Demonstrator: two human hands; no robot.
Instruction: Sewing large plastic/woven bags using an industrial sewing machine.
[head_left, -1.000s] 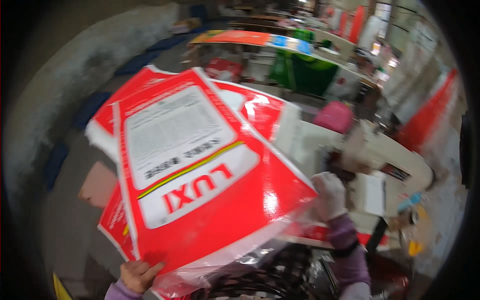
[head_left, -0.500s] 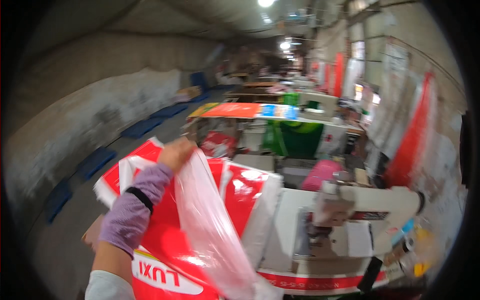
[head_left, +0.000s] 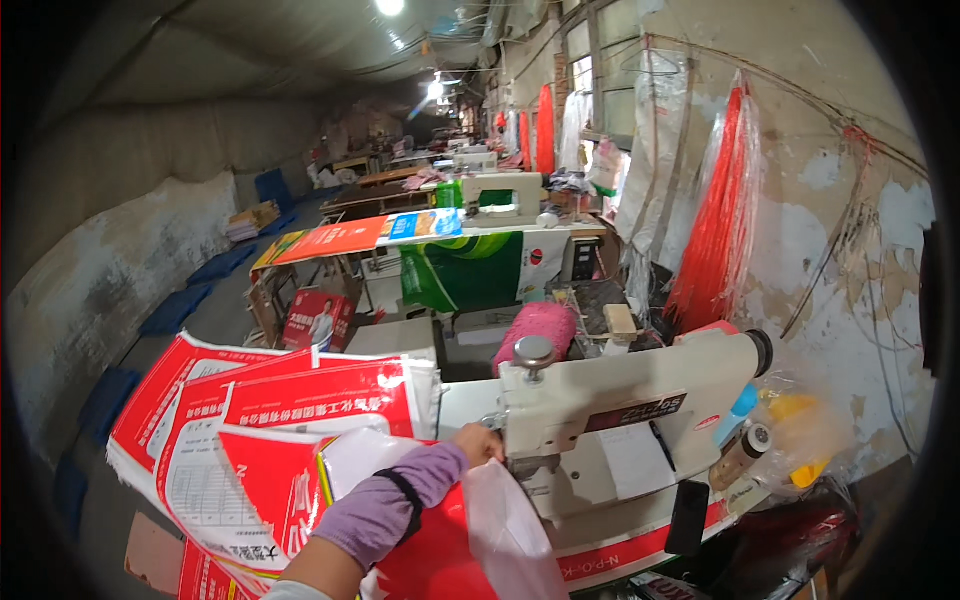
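My left hand [head_left: 476, 446], its forearm in a purple sleeve with a black band, is closed on the edge of a red and white woven plastic sack [head_left: 430, 535]. It sits right beside the needle end of a white sewing machine [head_left: 640, 395]. The sack's pale, see-through layer [head_left: 505, 530] hangs down below my fingers. To the left, several more printed red and white sacks [head_left: 320, 395] lie overlapping in a loose stack, partly under the held one. My right hand is out of view.
A black phone [head_left: 687, 517], a capped bottle [head_left: 742, 455] and a paper sheet with a pen [head_left: 640, 458] lie around the machine. Behind it stands a pink thread cone [head_left: 540, 330]. Red strands [head_left: 715, 220] hang on the right wall. Another sewing table [head_left: 350, 240] stands ahead.
My left hand has carried the sack's edge rightward and down, from above the stack to the machine's needle end. The whole view has turned to the right.
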